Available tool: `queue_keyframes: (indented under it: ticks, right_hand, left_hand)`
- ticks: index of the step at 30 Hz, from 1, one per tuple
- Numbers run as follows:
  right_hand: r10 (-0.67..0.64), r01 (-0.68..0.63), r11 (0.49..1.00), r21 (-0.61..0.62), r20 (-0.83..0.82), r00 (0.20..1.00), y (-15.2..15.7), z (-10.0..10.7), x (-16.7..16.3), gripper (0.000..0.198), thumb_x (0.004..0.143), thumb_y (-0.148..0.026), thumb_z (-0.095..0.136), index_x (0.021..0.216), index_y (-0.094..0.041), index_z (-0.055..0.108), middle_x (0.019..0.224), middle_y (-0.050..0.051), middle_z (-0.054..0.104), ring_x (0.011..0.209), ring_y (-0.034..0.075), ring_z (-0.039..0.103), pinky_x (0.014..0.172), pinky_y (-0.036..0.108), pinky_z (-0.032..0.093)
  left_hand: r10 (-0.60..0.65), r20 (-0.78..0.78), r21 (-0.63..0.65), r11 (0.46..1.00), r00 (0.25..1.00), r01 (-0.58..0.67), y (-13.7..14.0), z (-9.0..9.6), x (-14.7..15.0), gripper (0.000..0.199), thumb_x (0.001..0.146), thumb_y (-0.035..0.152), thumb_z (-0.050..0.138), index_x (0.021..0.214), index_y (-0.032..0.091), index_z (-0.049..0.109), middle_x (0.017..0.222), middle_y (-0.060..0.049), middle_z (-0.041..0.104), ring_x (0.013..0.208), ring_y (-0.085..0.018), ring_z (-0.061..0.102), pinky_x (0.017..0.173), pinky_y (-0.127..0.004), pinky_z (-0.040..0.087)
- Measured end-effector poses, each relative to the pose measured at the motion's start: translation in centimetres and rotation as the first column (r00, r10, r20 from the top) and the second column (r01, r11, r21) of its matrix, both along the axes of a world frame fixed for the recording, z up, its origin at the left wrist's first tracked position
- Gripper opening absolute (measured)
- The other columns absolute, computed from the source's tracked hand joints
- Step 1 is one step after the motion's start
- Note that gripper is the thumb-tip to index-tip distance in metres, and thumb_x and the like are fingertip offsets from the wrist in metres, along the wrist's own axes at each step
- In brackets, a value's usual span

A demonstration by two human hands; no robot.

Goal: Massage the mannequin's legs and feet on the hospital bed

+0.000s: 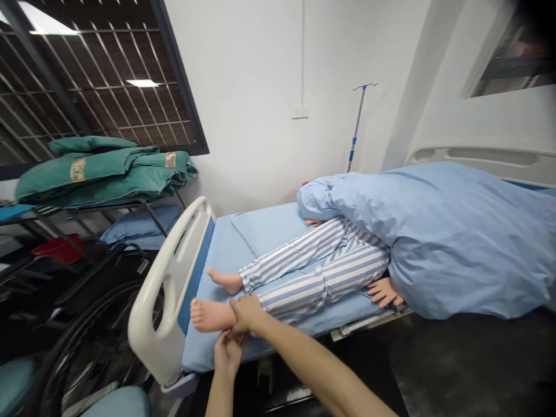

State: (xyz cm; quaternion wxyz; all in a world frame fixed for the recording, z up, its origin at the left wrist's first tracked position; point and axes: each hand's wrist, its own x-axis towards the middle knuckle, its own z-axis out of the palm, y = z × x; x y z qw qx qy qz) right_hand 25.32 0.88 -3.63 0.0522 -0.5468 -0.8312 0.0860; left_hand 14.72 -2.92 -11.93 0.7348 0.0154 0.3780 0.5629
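Note:
A manikin in blue-and-white striped trousers (299, 278) lies on its back on the bed. Its near foot (212, 315) points up toward the footboard, and its far foot (226, 280) rests a little beyond. My right hand (249, 313) is closed over the near ankle, at the trouser cuff. From below, my left hand (229, 350) has its fingers curled against the same ankle, close to my right fingertips. A light blue quilt (452, 231) is bunched over the upper body. The manikin's near hand (386, 292) sticks out from under it.
The white footboard (147, 301) rises left of the feet. Beyond it are a wheelchair (87, 324), a red basin (61, 248) and green folded bedding (108, 171) on a rack. An IV pole (357, 130) stands by the wall. A teal seat (117, 403) is at lower left.

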Motion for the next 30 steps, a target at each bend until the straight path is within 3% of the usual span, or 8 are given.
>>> queue_keyframes:
  ticks: [3, 6, 13, 19, 21, 23, 25, 30]
  right_hand:
    - [0.012, -0.016, 0.999, -0.034, -0.126, 0.992, -0.2, 5.8, 1.5, 0.065, 0.051, -0.054, 0.066, 0.104, -0.02, 0.049, 0.094, 0.007, 0.061, 0.082, 0.024, 0.058, 0.072, 0.036, 0.044]
    - [0.076, -0.087, 0.996, -0.03, -0.269, 0.96, -0.5, 11.4, 3.5, 0.052, 0.06, -0.044, 0.065, 0.103, -0.021, 0.048, 0.088, 0.003, 0.062, 0.083, 0.021, 0.058, 0.068, 0.03, 0.044]
    - [0.095, -0.079, 0.995, 0.053, -0.442, 0.892, -0.6, 21.8, 9.4, 0.05, 0.057, -0.037, 0.067, 0.101, -0.018, 0.053, 0.084, -0.001, 0.061, 0.077, 0.017, 0.056, 0.064, 0.025, 0.043]
    - [0.139, -0.087, 0.99, 0.114, -0.599, 0.789, -2.0, 29.2, 15.3, 0.046, 0.057, -0.029, 0.066, 0.097, -0.009, 0.057, 0.081, 0.0, 0.06, 0.074, 0.014, 0.055, 0.064, 0.022, 0.044]
    - [0.141, -0.073, 0.988, 0.133, -0.628, 0.765, -2.6, 30.3, 16.6, 0.045, 0.059, -0.03, 0.065, 0.098, -0.008, 0.057, 0.081, 0.001, 0.06, 0.073, 0.014, 0.055, 0.065, 0.023, 0.044]
    - [0.16, -0.072, 0.985, 0.16, -0.648, 0.744, -2.9, 30.4, 17.0, 0.046, 0.059, -0.031, 0.065, 0.098, -0.008, 0.056, 0.081, 0.001, 0.06, 0.073, 0.013, 0.055, 0.064, 0.022, 0.044]
    - [0.179, -0.079, 0.98, 0.18, -0.644, 0.744, -3.0, 29.6, 16.4, 0.047, 0.059, -0.033, 0.065, 0.099, -0.01, 0.055, 0.081, 0.0, 0.059, 0.073, 0.013, 0.056, 0.061, 0.021, 0.044]
    - [0.183, -0.095, 0.978, 0.187, -0.534, 0.825, -1.9, 25.7, 12.6, 0.051, 0.06, -0.042, 0.063, 0.104, -0.02, 0.051, 0.083, -0.004, 0.06, 0.071, 0.014, 0.056, 0.058, 0.021, 0.042]
  left_hand:
    - [0.013, 0.025, 0.164, 0.986, 1.0, -0.017, 0.1, 5.1, 0.6, 0.012, 0.062, 0.01, 0.049, 0.056, 0.017, 0.056, 0.062, -0.001, 0.062, 0.068, -0.016, 0.059, 0.073, -0.037, 0.047]
    - [-0.012, 0.015, 0.351, 0.937, 1.0, 0.006, 0.2, 10.9, 1.8, 0.008, 0.062, 0.014, 0.05, 0.059, 0.017, 0.058, 0.067, -0.002, 0.064, 0.072, -0.016, 0.059, 0.078, -0.039, 0.045]
    - [-0.068, -0.096, 0.703, 0.701, 0.993, 0.116, -0.9, 23.2, 6.9, 0.016, 0.063, 0.017, 0.051, 0.077, 0.02, 0.059, 0.076, -0.001, 0.062, 0.08, -0.016, 0.057, 0.083, -0.039, 0.041]
    - [-0.165, -0.21, 0.852, 0.453, 0.964, 0.263, -1.9, 31.0, 11.6, 0.025, 0.066, 0.017, 0.048, 0.089, 0.021, 0.057, 0.091, -0.003, 0.059, 0.089, -0.017, 0.054, 0.083, -0.037, 0.041]
    - [-0.17, -0.212, 0.873, 0.409, 0.962, 0.264, -2.0, 32.3, 12.9, 0.029, 0.066, 0.014, 0.048, 0.092, 0.022, 0.056, 0.096, -0.003, 0.058, 0.09, -0.017, 0.053, 0.082, -0.035, 0.041]
    - [-0.149, -0.191, 0.881, 0.41, 0.97, 0.237, -1.9, 32.6, 13.8, 0.031, 0.065, 0.012, 0.049, 0.093, 0.023, 0.055, 0.095, -0.001, 0.057, 0.087, -0.016, 0.054, 0.08, -0.034, 0.041]
    - [-0.1, -0.162, 0.868, 0.459, 0.982, 0.19, -1.5, 31.8, 13.9, 0.03, 0.062, 0.011, 0.05, 0.089, 0.023, 0.056, 0.09, 0.0, 0.058, 0.08, -0.014, 0.054, 0.075, -0.032, 0.042]
    - [-0.027, -0.14, 0.748, 0.652, 0.99, 0.124, -0.2, 28.0, 10.9, 0.015, 0.061, 0.02, 0.051, 0.075, 0.019, 0.057, 0.075, -0.001, 0.059, 0.07, -0.014, 0.053, 0.066, -0.03, 0.044]
